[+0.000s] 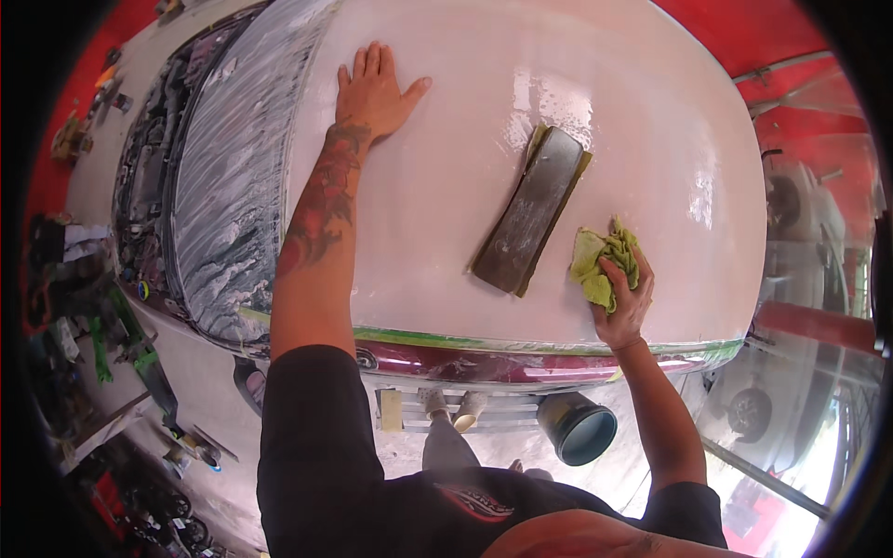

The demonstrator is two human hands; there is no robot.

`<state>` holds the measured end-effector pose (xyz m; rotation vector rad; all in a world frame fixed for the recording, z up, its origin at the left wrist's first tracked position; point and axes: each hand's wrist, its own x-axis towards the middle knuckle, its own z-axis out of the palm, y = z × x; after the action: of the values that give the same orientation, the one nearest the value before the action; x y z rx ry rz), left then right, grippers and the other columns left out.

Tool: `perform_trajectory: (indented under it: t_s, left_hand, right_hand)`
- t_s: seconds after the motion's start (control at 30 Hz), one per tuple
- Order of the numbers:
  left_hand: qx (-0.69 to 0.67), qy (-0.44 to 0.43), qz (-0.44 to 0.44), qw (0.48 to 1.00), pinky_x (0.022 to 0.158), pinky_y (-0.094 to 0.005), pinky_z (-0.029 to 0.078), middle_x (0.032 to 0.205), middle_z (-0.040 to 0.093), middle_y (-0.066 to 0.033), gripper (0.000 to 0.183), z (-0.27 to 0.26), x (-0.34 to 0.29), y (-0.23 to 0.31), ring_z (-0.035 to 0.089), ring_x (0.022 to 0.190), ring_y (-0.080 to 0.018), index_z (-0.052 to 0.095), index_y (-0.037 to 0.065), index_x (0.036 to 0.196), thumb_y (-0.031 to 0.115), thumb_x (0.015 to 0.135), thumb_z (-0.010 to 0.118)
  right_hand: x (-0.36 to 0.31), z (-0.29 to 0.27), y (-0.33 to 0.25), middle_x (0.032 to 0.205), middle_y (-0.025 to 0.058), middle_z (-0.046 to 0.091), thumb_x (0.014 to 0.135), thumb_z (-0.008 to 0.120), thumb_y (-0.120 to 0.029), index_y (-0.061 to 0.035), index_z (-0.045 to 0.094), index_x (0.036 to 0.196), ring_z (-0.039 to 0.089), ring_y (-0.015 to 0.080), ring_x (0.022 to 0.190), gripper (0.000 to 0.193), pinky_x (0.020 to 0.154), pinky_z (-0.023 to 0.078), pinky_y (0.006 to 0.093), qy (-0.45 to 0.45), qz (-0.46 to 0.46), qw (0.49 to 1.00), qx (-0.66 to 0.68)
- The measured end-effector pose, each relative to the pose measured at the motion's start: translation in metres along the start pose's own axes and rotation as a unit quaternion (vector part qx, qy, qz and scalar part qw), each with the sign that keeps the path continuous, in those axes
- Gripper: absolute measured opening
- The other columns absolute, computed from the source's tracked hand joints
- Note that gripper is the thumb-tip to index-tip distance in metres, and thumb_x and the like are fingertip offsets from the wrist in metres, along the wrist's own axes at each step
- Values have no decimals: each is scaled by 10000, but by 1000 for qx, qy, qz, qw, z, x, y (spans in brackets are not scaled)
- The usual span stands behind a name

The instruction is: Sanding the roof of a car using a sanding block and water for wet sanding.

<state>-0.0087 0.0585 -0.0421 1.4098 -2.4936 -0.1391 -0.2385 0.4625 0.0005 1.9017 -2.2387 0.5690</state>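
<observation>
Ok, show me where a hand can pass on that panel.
The pale panel is bare between the left hand and the dark block, and right of the green cloth in the right hand. Crowded: the narrow gap between block and cloth.

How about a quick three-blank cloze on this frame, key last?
1. The right hand grips a crumpled yellow-green cloth; the left hand holds ____.
2. The long dark block lies on the pale panel, ____ the two hands.
3. The tape along the panel's near edge is ____.

Missing words: nothing; between; green.
</observation>
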Motion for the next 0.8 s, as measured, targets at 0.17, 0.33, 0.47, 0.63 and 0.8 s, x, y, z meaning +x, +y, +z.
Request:
perform_trajectory:
  t_s: [0.17,0.33,0.47,0.63,0.8]
  left_hand:
    - [9,-1,-23,1000,1196,-508,151,1601,221,-168,884,4,63,-4,173,1492,-295,230,-12,1522,639,946,392]
    - [-1,15,-16,1000,1205,-472,158,1604,215,-163,873,11,54,-5,172,1493,-280,231,-6,1524,633,949,387]
    - [-8,26,6,1000,1208,-445,168,1594,234,-171,849,9,3,2,187,1488,-288,245,-19,1514,608,961,388]
    - [-11,28,20,999,1205,-446,176,1584,246,-192,833,-3,-54,4,206,1480,-298,249,-42,1505,572,967,417]
    - [-27,27,40,998,1193,-459,192,1573,253,-220,817,-13,-105,11,220,1473,-326,254,-59,1496,537,971,445]
  right_hand:
    - [-3,5,3,1403,212,404,657,687,-221,-181,643,1229,427,445,1247,575,1032,349,526,-6,1,1000,-4]
    - [-3,-1,4,1403,200,403,647,703,-208,-191,637,1236,417,442,1253,593,1036,347,524,-10,6,1000,-13]
    - [0,-1,4,1401,232,435,733,669,-226,-148,642,1221,435,410,1260,495,1062,336,488,-2,4,1000,-20]
    - [-1,4,3,1395,192,424,693,697,-170,-202,615,1252,425,409,1249,566,1034,344,499,11,-2,1000,-11]
    - [-2,3,0,1394,182,432,697,701,-163,-217,609,1253,429,396,1250,566,1029,351,488,20,-1,1000,-18]
